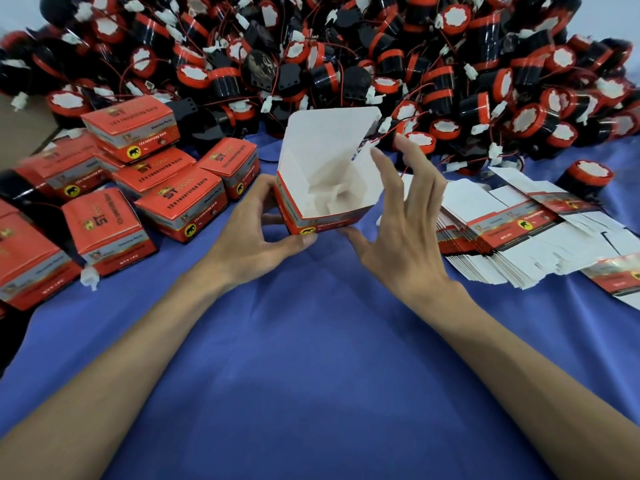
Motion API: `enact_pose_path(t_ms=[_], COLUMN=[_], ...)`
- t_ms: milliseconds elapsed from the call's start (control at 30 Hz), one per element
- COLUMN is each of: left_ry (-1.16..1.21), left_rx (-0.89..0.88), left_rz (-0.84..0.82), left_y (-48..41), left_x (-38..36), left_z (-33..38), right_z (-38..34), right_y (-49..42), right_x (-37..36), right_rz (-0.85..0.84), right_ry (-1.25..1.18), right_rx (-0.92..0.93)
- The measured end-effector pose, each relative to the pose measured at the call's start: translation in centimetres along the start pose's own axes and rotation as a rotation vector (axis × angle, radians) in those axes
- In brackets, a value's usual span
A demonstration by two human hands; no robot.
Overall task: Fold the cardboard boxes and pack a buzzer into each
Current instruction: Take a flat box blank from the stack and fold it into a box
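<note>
An orange cardboard box (330,183) stands on the blue cloth at centre, its top open and white inside, lid flap raised at the back. My left hand (254,226) grips its left and front lower corner with thumb and fingers. Just right of the box, my right hand (403,216) hovers with fingers spread and straight, holding nothing. A big heap of black-and-red buzzers (346,57) with white connectors fills the back. One loose buzzer (588,178) stands at the right.
Several closed orange boxes (138,188) are stacked on the left. A fanned stack of flat unfolded box blanks (519,237) lies on the right. Blue cloth (311,358) covers the table in front of me.
</note>
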State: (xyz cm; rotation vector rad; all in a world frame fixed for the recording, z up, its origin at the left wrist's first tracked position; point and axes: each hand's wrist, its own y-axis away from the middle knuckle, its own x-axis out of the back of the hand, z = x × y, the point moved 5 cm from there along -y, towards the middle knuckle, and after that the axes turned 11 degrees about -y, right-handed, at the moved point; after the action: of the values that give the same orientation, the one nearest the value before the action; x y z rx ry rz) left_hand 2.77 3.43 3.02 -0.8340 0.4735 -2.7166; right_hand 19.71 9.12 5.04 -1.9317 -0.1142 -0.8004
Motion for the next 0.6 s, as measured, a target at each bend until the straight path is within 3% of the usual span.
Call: enact_pose_path(t_ms=[200, 600], left_ry=[0.072, 0.195], left_rx=[-0.009, -0.002], left_rz=[-0.026, -0.027], left_y=[-0.01, -0.11], left_x=[-0.08, -0.06], left_z=[0.0, -0.13], right_z=[0.14, 0.77], right_y=[0.05, 0.52], right_x=[-0.28, -0.92], right_rz=[0.064, -0.006], right_ry=[-0.438, -0.67], right_rx=[0.092, -0.107])
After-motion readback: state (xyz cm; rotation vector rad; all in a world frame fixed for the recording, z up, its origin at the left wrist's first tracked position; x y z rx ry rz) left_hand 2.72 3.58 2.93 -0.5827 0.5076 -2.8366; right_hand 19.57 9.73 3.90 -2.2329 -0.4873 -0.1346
